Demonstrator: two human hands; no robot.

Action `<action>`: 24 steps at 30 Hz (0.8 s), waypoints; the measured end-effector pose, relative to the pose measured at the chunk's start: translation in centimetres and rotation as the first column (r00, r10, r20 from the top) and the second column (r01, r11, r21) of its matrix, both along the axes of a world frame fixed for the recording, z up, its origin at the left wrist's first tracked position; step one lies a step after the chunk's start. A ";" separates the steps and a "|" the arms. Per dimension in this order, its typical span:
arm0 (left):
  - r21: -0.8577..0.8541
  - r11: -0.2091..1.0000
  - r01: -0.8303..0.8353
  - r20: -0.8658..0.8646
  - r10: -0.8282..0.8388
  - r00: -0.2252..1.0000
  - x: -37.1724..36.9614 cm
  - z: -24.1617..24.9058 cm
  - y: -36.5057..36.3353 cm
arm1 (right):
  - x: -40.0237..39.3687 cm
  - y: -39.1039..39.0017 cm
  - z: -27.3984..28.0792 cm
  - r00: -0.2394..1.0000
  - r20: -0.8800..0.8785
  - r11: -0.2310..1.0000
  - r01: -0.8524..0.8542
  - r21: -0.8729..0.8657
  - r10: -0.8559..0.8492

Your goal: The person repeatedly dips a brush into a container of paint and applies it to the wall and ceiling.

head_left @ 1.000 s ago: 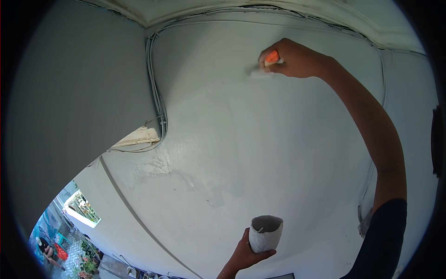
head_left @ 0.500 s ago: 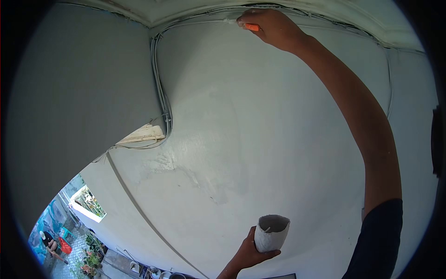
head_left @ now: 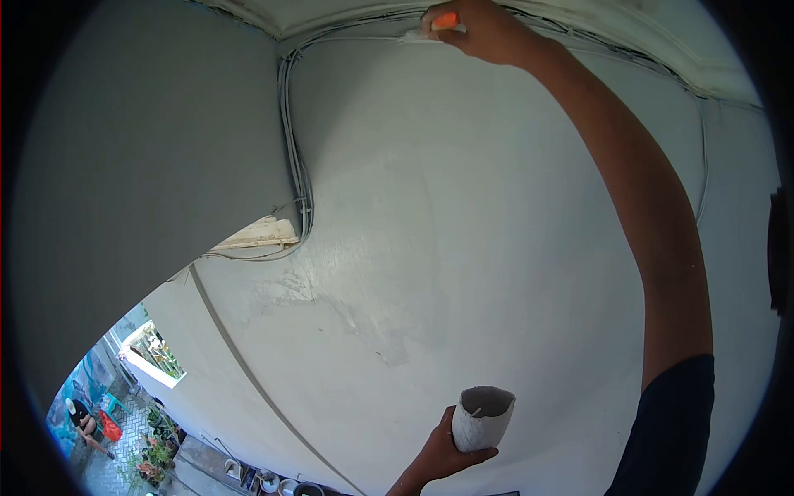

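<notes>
High on the wall, my right hand (head_left: 488,31) is closed around a paintbrush (head_left: 447,21) with an orange handle. Its pale bristle end points left and meets the wall just below the bundled cables, beside a thin light cable. Low in the view, my left hand (head_left: 441,455) grips a white-coated cup (head_left: 482,431) from its left side and underneath. The cup stands nearly upright with its mouth facing up; a small stick-like bit shows inside the rim. How much it contains cannot be made out.
Dark cables (head_left: 291,124) run along the ceiling edge and down the corner. A grey slab (head_left: 157,140) juts out at left, with a pale wooden piece (head_left: 260,234) at its edge. Far below, a seated person (head_left: 83,420), potted plants (head_left: 153,459) and several containers (head_left: 288,486) appear.
My right hand has turned, so the orange handle now sits higher and tilts differently. The camera view has shifted slightly. My left hand still holds the cup in nearly the same place.
</notes>
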State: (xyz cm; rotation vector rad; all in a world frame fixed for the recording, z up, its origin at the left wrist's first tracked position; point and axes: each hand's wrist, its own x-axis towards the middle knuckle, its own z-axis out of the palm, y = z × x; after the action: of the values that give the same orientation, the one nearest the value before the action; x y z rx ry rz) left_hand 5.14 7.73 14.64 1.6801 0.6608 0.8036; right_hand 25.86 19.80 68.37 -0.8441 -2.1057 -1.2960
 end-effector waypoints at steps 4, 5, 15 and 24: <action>0.019 1.000 0.002 -0.015 -0.002 1.000 -0.1 -0.5 0.3 | -1.8 -3.3 1.2 0.957 -0.285 0.995 0.028 -0.092 -0.053; 0.007 1.000 0.005 -0.006 -0.005 1.000 -0.1 -0.1 0.2 | -1.6 -3.0 1.8 0.965 -0.264 0.997 -0.027 -0.077 0.006; 0.011 1.000 -0.004 -0.017 0.005 1.000 -0.7 0.4 0.0 | -2.7 -6.3 3.5 0.948 -0.201 0.965 0.218 -0.145 -0.245; 0.020 0.999 -0.032 0.041 0.031 0.999 -1.2 0.0 -0.6 | -1.8 -7.8 4.1 0.843 -0.266 0.884 0.432 -0.179 -0.467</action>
State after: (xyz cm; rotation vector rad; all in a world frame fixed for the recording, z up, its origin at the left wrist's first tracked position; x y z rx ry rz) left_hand 3.96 7.15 14.63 1.6719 0.6542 0.8671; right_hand 24.04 11.96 72.50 -1.5576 -1.8048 -1.1748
